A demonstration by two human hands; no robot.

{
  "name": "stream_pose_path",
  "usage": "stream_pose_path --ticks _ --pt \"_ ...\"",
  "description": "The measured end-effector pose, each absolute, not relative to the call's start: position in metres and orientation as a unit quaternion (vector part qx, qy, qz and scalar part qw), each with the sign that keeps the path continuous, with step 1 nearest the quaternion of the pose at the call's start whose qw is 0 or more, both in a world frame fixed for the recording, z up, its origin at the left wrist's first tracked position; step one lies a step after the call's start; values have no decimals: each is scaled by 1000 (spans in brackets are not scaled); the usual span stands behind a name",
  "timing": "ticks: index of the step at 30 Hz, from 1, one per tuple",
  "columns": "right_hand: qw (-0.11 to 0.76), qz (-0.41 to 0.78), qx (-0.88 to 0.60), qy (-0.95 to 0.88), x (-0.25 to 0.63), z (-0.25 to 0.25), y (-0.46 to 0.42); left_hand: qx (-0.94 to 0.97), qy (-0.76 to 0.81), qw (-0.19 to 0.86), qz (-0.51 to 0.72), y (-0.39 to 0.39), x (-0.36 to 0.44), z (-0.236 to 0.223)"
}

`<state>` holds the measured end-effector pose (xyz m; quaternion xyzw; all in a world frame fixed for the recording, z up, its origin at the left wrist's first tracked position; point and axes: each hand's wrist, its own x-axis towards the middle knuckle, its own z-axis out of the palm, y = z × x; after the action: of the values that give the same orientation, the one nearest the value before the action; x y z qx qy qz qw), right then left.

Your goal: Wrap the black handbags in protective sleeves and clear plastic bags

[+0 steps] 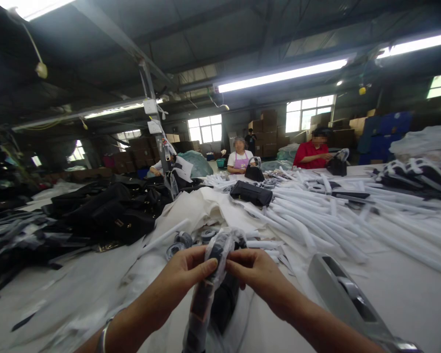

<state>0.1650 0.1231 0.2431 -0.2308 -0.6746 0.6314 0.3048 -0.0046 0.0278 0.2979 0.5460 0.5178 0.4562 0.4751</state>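
Note:
Low in the middle of the view, a dark strap (200, 304) wrapped in clear plastic film rises from a black bag (224, 301). My left hand (193, 269) pinches the wrapped strap from the left, thumb on top. From the other side my right hand (252, 269) grips the plastic wrap (222, 245) between thumb and fingers. The strap's upper end bends over just beyond my fingertips. A grey tape dispenser (347, 294) lies beside my right forearm. Grey rolls (180, 242) sit just past my left hand.
Long white foam strips (316, 220) are heaped to the right, near a black bag (252, 192). Black bags (113, 211) pile up at left, by a metal post (161, 132). Across the table, a person in red (310, 154) and a person in a purple apron (240, 159) handle bags.

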Motion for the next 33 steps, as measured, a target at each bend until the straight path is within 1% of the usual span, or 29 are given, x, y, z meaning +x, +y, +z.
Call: stream_pose_path --ticks 2,7,11,14,19,21,24,29,33 --pt "304 674 -223 -635 161 246 124 548 511 474 462 28 -4 298" --pt "259 809 -165 -501 164 252 121 551 494 481 469 30 -8 296" --pt "253 859 -182 -407 169 256 120 576 501 457 457 31 -12 294" --pt "252 852 -221 -403 168 260 117 601 511 418 451 31 -11 294" --pt "292 775 -269 -491 158 267 107 650 559 270 438 29 -3 294" --pt "310 762 -274 -498 155 268 104 652 572 239 436 28 1 293" --pt "312 778 -256 -481 153 267 103 631 579 232 460 27 7 287" --pt "282 804 -240 -466 152 260 108 525 616 264 525 24 17 273" --pt "265 813 -233 -463 156 256 112 490 614 268 558 21 25 268"
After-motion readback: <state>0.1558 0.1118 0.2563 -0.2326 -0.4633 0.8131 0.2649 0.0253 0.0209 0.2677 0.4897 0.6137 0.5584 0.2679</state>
